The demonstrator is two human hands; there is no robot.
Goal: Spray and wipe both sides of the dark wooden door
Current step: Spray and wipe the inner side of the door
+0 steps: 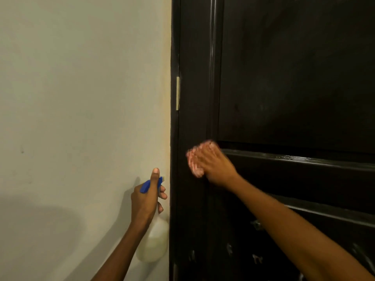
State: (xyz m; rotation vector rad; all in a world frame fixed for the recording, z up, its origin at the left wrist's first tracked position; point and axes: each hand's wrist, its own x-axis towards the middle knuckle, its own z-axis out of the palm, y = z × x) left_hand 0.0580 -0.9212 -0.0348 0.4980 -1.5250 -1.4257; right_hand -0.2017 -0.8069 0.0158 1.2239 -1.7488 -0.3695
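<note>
The dark wooden door (pixel 284 88) fills the right half of the view, with raised panels and a horizontal rail. My right hand (pixel 217 167) presses a pink cloth (pixel 193 162) against the door's left stile, just below the upper panel; hand and cloth are motion-blurred. My left hand (pixel 147 197) grips the neck of a spray bottle (pixel 155 242) with a blue trigger head and pale liquid, held upright in front of the wall just left of the door frame.
A plain cream wall (pixel 81 98) covers the left half. A brass hinge (pixel 178 93) sits on the door's left edge above my hands. Pale smears or droplets mark the lower door (pixel 256 258).
</note>
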